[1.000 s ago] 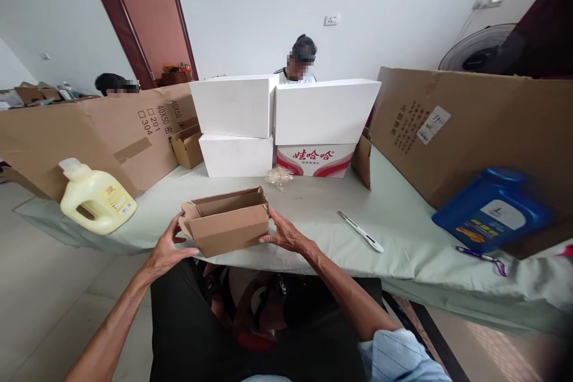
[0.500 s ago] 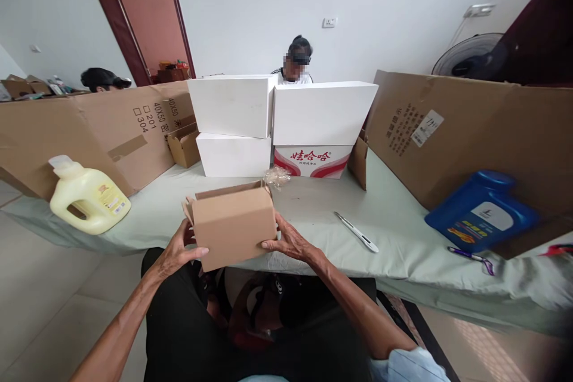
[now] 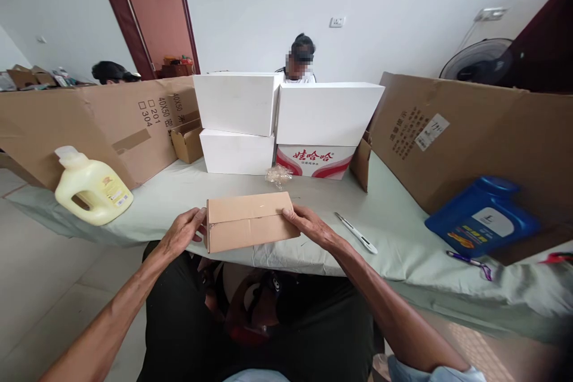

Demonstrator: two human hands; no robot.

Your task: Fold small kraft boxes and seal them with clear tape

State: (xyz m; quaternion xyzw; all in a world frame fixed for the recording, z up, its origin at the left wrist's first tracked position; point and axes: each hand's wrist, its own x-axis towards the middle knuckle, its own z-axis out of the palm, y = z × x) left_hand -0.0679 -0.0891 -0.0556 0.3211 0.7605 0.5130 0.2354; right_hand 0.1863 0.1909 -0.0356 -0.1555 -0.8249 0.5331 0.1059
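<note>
A small brown cardboard box rests at the near edge of the table, its closed side facing up. My left hand grips its left end with the fingers curled around the corner. My right hand holds the right end, thumb on top. A white-handled knife lies on the cloth just right of my right hand.
A yellow detergent jug lies at the left, a blue jug and a purple pen at the right. White boxes are stacked at the back between large cardboard sheets. An open small carton stands back left. Two people sit behind.
The box was open side up a second ago. Both hands tipped it over toward me, and it now lies with a closed face up at the table edge.
</note>
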